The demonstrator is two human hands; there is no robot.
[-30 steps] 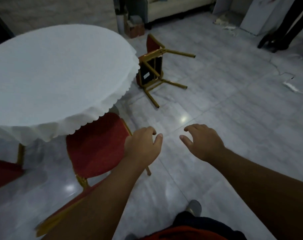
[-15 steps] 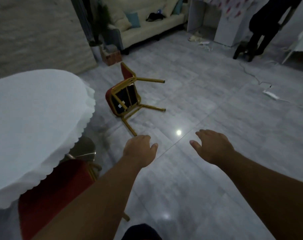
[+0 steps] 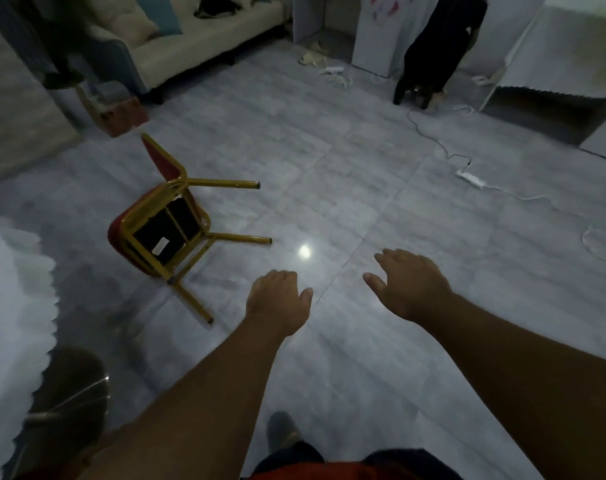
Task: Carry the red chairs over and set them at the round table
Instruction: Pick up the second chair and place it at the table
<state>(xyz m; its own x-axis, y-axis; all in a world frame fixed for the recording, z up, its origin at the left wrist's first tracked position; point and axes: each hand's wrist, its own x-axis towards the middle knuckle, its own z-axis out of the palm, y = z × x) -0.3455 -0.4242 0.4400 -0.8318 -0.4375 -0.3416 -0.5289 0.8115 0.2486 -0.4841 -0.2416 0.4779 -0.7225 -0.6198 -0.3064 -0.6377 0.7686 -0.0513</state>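
A red chair (image 3: 163, 230) with a gold metal frame lies tipped over on the grey tiled floor, its legs pointing right and toward me, the black underside of the seat showing. My left hand (image 3: 277, 301) hovers empty, fingers loosely curled, to the right of and nearer than the chair. My right hand (image 3: 410, 284) is also empty with fingers spread, farther right. Only the scalloped edge of the round table's white cloth (image 3: 14, 306) shows at the left border, with its metal base (image 3: 69, 393) below.
A power strip (image 3: 470, 178) and white cables trail across the floor at right. A person in black (image 3: 440, 46) stands at the back. A cream sofa (image 3: 204, 39) and a small brown box (image 3: 121, 116) are at back left; a white-draped table (image 3: 568, 64) is at right.
The view has swung right and away from the round table. The chair set at the table has left the frame. The tipped chair now lies closer, and both hands stay empty out front.
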